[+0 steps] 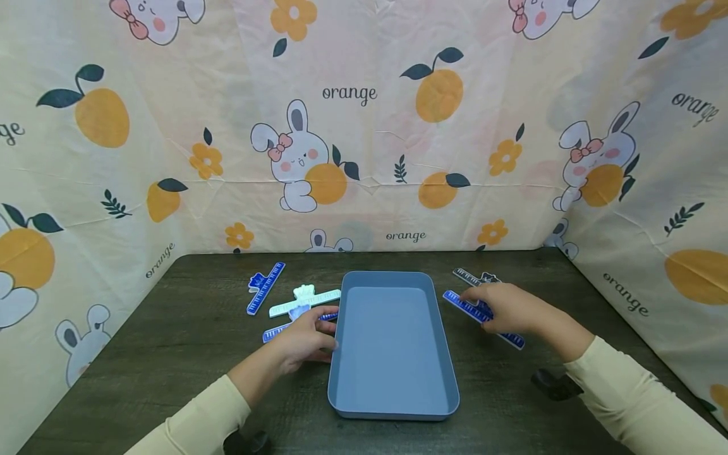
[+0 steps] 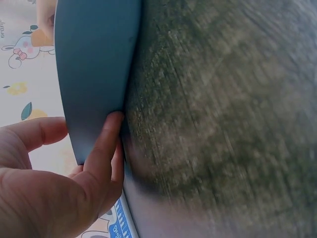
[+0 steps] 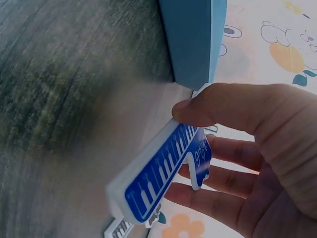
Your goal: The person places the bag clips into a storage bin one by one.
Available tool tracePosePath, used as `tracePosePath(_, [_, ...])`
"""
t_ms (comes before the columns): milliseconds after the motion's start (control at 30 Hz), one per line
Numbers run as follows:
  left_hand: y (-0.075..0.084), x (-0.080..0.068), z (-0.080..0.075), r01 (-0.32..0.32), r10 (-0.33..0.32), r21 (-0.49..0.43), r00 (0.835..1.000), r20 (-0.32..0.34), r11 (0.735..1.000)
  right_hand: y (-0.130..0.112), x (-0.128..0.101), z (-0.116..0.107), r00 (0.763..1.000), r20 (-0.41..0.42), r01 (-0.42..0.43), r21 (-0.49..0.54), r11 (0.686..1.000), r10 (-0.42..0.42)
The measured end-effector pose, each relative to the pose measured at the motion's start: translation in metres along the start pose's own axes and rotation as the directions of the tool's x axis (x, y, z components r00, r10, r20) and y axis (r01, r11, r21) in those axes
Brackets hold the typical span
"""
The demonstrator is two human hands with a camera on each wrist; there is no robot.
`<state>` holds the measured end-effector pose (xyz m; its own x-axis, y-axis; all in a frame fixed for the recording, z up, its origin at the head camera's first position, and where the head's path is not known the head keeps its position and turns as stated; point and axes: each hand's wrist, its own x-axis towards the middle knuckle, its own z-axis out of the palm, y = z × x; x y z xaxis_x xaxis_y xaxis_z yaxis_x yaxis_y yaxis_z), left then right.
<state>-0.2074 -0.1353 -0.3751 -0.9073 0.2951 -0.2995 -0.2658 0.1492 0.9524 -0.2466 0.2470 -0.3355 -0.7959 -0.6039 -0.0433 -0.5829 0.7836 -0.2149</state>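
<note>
A blue-grey rectangular tray (image 1: 392,416) stands between the hands. My left hand (image 1: 307,341) touches its left side, fingers stretched along the outer wall and one fingertip at the rim. My right hand (image 1: 503,306) pinches a blue clip (image 3: 163,171) with a piano-key strip, thumb on one edge and fingers behind, to the right of the tray. Just behind it lies a black-and-white piano-key clip (image 1: 466,276). Beside my left hand are a pale green clip (image 1: 304,302) and a blue clip (image 1: 275,332), partly hidden by the fingers.
Farther left another blue clip (image 1: 265,289) lies on the dark wood-grain table (image 1: 188,335). A patterned cloth (image 1: 370,139) with rabbits and oranges hangs behind the table and along its sides. A dark object (image 1: 556,384) shows beside the right sleeve.
</note>
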Motion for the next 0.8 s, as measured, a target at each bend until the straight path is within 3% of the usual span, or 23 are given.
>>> tracePosePath(233, [0.002, -0.002, 0.001, 0.011, -0.011, -0.002, 1.000, -0.004, 1.000, -0.006, 0.000, -0.006, 0.999, -0.016, 0.028, -0.031, 0.999, -0.028])
tracePosePath(500, [0.003, -0.003, 0.001, 0.032, -0.032, 0.013, 0.999, -0.014, 0.999, -0.015, 0.001, -0.012, 1.000, 0.012, -0.021, -0.046, 0.999, 0.021])
tracePosePath(800, [0.003, -0.003, 0.001, 0.035, -0.035, 0.010, 0.999, -0.014, 0.999, -0.022, 0.003, -0.018, 1.000, 0.001, 0.000, -0.075, 0.997, 0.000])
